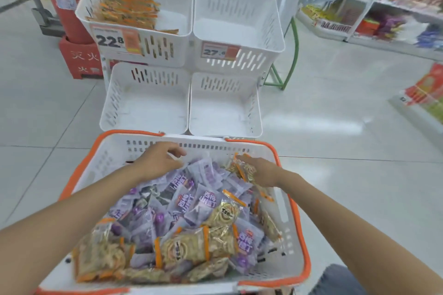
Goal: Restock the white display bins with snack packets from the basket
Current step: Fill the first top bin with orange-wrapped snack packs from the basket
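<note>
Though blur smears detail, right hand (pixel 263 173) grip clasps orange-edged packet (pixel 242 169); left hand (pixel 160 159) grip unclear, over basket (pixel 285 242).

Colour log. The basket (pixel 271 268) has white perforated walls and an orange rim. The purple packets (pixel 206 201) are lilac film with white and purple lettering and dark plum prints. The gold packets (pixel 189 246) are clear film over tan contents, with a round gold emblem and orange end bands. The display bins (pixel 146 112) are plain white with slotted walls. The price tags (pixel 115 39) are white with black numerals and an orange block. The fire extinguisher (pixel 62 0) is red. The floor (pixel 335 127) is pale grey tile. The rack frame (pixel 293 55) is green.
</note>
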Demonstrator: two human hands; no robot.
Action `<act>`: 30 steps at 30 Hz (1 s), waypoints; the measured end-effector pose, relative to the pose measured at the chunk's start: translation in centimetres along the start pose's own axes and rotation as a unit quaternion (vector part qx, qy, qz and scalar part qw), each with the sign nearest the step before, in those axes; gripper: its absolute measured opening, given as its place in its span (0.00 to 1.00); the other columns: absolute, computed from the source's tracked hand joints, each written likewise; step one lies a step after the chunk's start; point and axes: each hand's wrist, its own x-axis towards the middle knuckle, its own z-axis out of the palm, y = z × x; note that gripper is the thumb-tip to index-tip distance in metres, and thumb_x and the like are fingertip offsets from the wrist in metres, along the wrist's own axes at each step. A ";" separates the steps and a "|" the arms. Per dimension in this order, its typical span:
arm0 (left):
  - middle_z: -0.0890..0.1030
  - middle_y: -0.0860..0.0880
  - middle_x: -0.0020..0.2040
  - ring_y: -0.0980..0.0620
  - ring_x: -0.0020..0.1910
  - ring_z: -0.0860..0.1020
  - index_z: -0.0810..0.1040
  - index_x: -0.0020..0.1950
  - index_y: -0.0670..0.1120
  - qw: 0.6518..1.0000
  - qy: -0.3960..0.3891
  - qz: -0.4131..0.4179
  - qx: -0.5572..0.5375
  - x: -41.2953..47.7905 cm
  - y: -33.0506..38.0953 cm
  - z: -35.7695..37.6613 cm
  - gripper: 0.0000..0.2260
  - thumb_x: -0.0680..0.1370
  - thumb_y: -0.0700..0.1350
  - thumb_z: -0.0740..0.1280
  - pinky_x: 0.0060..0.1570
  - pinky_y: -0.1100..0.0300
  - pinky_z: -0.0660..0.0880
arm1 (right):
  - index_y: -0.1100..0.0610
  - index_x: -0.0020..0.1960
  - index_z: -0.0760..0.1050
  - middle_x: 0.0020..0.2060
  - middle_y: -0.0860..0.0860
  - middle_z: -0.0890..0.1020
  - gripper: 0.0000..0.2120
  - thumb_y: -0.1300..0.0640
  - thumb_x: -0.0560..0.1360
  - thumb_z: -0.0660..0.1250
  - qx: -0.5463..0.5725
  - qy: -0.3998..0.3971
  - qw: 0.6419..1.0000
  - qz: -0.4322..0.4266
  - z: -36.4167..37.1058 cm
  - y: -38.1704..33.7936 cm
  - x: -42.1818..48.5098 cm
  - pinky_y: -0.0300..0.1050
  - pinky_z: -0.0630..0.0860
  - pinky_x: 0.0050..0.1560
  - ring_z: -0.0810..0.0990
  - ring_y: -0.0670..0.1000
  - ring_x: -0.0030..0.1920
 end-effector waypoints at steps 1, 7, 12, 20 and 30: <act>0.80 0.50 0.54 0.56 0.47 0.79 0.80 0.54 0.50 1.000 -0.008 -0.006 0.004 -0.4 -0.2 0.3 0.09 0.75 0.42 0.73 0.43 0.70 0.72 | 0.42 0.77 0.55 0.65 0.53 0.74 0.38 0.71 0.74 0.57 -0.019 -0.011 1.000 -0.011 0.5 0.5 0.4 0.47 0.74 0.54 0.76 0.60 0.59; 0.79 0.53 0.54 0.62 0.48 0.76 0.80 0.57 0.48 1.000 -0.019 -0.013 -0.009 -1.8 0.7 0.8 0.11 0.76 0.41 0.72 0.44 0.72 0.70 | 0.35 0.75 0.56 0.66 0.55 0.65 0.38 0.67 0.74 0.59 -0.186 -0.043 0.981 -0.017 0.6 0.7 1.7 0.52 0.69 0.55 0.67 0.60 0.63; 0.80 0.53 0.55 0.60 0.50 0.78 0.80 0.57 0.49 0.999 -0.033 -0.005 -0.016 -2.0 1.4 1.5 0.10 0.76 0.43 0.72 0.44 0.72 0.71 | 0.50 0.59 0.73 0.60 0.56 0.69 0.19 0.65 0.71 0.66 -0.162 -0.007 0.985 -0.054 -0.5 1.0 2.2 0.55 0.70 0.61 0.68 0.61 0.62; 0.78 0.55 0.61 0.56 0.58 0.78 0.76 0.65 0.50 0.992 -0.005 0.024 -0.126 -1.9 5.2 3.1 0.19 0.76 0.46 0.73 0.59 0.58 0.76 | 0.53 0.44 0.72 0.36 0.53 0.76 0.09 0.62 0.73 0.71 0.204 0.234 0.942 -0.126 -4.8 -0.4 -2.0 0.45 0.76 0.45 0.77 0.54 0.38; 0.81 0.42 0.57 0.48 0.49 0.84 0.71 0.68 0.44 0.938 -0.048 -0.128 -0.320 -2.0 4.0 4.5 0.22 0.76 0.32 0.69 0.49 0.55 0.82 | 0.55 0.69 0.68 0.51 0.52 0.79 0.24 0.50 0.76 0.69 0.231 0.123 0.962 -0.084 -1.1 -6.3 -3.2 0.44 0.77 0.50 0.79 0.49 0.47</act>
